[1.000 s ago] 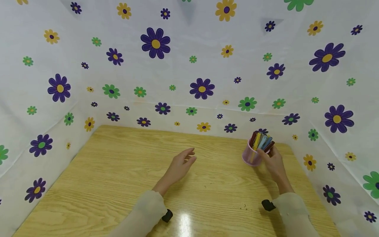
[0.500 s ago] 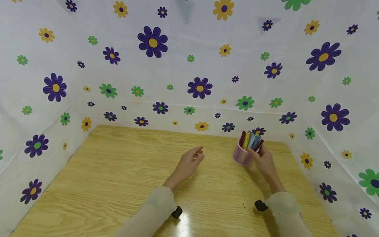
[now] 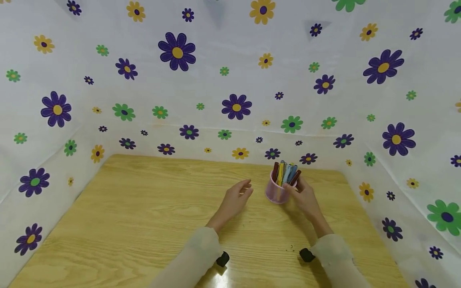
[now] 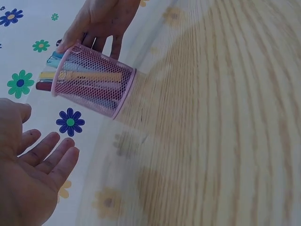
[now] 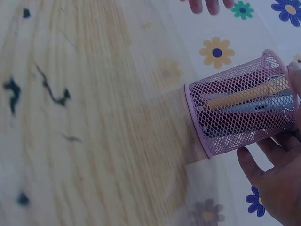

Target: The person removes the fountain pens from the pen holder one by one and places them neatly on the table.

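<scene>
A pink wire-mesh pen cup (image 3: 275, 194) stands near the back of the table, right of centre. Dark red, yellow and light blue sticks (image 3: 286, 173), pen-like in shape, poke out of its top. My right hand (image 3: 307, 199) grips the cup by its right side near the rim, thumb in front and fingers behind. To the left of the cup, a short gap away, my left hand (image 3: 235, 200) hovers with relaxed fingers and holds nothing. Through the mesh, the right wrist view shows yellow and blue sticks (image 5: 249, 95). Whether the cup's base touches the table is hard to tell.
A wood-grain table (image 3: 144, 208) has a glossy surface. White cloth (image 3: 205, 80) printed with purple, yellow and green flowers encloses the back and both sides. Small dark marks (image 5: 59, 96) dot the tabletop near my right wrist.
My right hand has brought the pen cup leftward across the table. My left hand has shifted a little right, so the gap between it and the cup is smaller. The head view has turned slightly right.
</scene>
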